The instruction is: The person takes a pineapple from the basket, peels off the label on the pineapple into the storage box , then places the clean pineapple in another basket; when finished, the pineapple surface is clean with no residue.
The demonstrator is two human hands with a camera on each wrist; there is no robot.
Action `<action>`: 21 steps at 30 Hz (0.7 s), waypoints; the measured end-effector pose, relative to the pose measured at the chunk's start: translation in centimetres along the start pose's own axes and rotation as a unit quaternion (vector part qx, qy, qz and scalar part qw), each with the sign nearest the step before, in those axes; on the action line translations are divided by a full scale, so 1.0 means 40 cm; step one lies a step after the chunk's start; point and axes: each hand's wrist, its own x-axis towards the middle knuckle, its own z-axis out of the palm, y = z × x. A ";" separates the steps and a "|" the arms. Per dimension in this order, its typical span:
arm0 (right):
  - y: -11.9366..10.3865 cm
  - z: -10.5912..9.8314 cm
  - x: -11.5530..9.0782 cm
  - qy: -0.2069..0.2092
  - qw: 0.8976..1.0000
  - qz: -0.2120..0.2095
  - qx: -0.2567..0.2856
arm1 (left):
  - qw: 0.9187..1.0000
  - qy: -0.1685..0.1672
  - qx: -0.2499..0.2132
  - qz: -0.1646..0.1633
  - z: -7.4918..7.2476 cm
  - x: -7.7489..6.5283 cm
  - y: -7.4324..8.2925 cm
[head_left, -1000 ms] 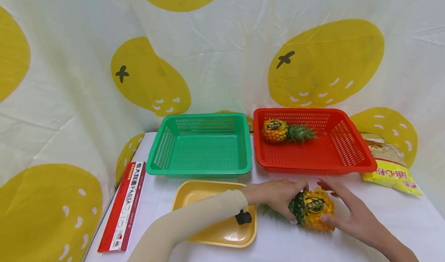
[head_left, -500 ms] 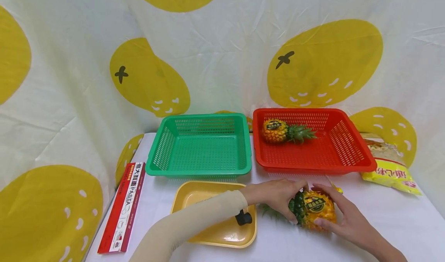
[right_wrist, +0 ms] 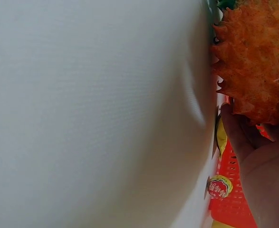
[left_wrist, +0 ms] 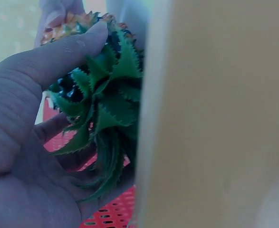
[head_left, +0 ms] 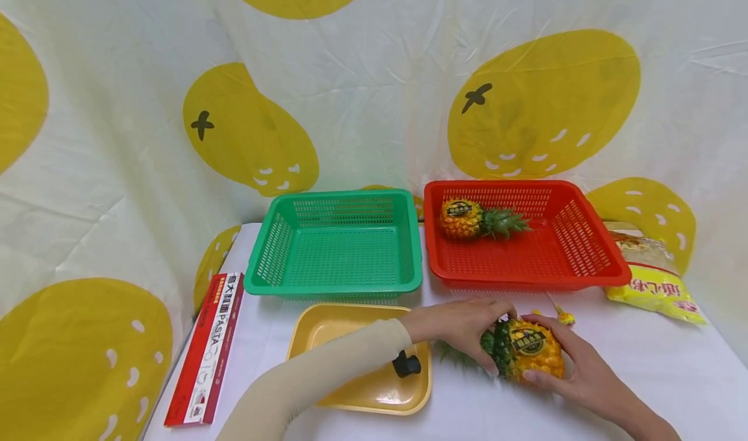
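Note:
A small pineapple (head_left: 534, 350) lies on its side on the white cloth, its green crown pointing left and a black-and-gold label on its body. My left hand (head_left: 467, 330) grips it at the neck, thumb on the near side; the left wrist view shows the spiky green leaves (left_wrist: 113, 102) against the palm. My right hand (head_left: 584, 369) holds the rounded yellow end between thumb and fingers. In the right wrist view the fruit's spiny skin (right_wrist: 258, 61) rests against the fingers. Just beyond the right hand lies a yellow-wrapped lollipop (head_left: 563, 316).
Behind stand a green basket (head_left: 333, 289) and a red basket (head_left: 526, 280), the latter with another pineapple (head_left: 467, 220) in it. A yellow tray (head_left: 380, 407) sits under the left forearm. A pasta box (head_left: 204, 350) lies at left, a yellow bag (head_left: 654, 288) at right.
My right hand has moved left and closed round the pineapple's body, and the lollipop now shows behind it. The left hand has kept its grip at the neck.

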 end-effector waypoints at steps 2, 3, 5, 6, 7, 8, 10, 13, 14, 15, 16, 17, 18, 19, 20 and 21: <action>-0.001 -0.001 0.001 0.003 1.000 -0.002 -0.002 | 1.000 -0.001 0.005 -0.006 -0.005 -0.004 0.002; -0.001 -0.001 0.001 0.005 1.000 -0.003 -0.002 | 1.000 -0.001 0.008 -0.010 -0.008 -0.007 0.003; -0.001 -0.001 0.000 0.007 1.000 -0.005 -0.001 | 1.000 0.001 0.011 -0.017 -0.016 -0.012 0.006; 0.000 -0.001 0.000 0.007 1.000 -0.005 0.000 | 1.000 0.004 0.013 -0.019 -0.019 -0.015 0.007; 0.000 -0.001 0.000 0.007 1.000 -0.005 -0.002 | 1.000 0.009 0.013 -0.020 -0.022 -0.018 0.007; 0.000 -0.002 -0.001 0.006 1.000 -0.003 -0.003 | 1.000 0.015 0.015 -0.018 -0.026 -0.021 0.007; 0.001 -0.002 -0.001 0.005 1.000 -0.001 -0.004 | 0.999 0.032 0.020 -0.012 -0.032 -0.027 0.010; 0.001 -0.003 -0.002 0.005 1.000 0.002 -0.003 | 0.997 0.057 0.046 -0.003 -0.043 -0.036 0.019; 0.001 -0.003 -0.002 0.005 1.000 0.002 -0.003 | 0.996 0.063 0.056 -0.002 -0.046 -0.039 0.023; 0.001 -0.003 -0.001 0.005 1.000 0.002 -0.002 | 0.996 0.067 0.065 -0.002 -0.050 -0.041 0.027; 0.002 -0.004 0.000 0.005 1.000 0.002 -0.001 | 0.995 0.070 0.070 0.000 -0.052 -0.043 0.031; 0.002 -0.004 0.000 0.004 1.000 0.001 -0.002 | 0.995 0.072 0.073 0.002 -0.054 -0.044 0.035; 0.002 -0.005 0.001 0.004 1.000 0.001 -0.002 | 0.995 0.074 0.072 0.004 -0.055 -0.045 0.038; 0.002 -0.004 0.001 0.004 1.000 0.000 -0.003 | 0.995 0.073 0.067 0.006 -0.056 -0.045 0.040; 0.003 -0.004 0.002 0.005 1.000 -0.002 -0.003 | 0.995 0.075 0.060 0.010 -0.056 -0.044 0.041; 0.004 -0.003 0.003 0.005 1.000 -0.004 -0.003 | 0.996 0.076 0.051 0.013 -0.056 -0.044 0.042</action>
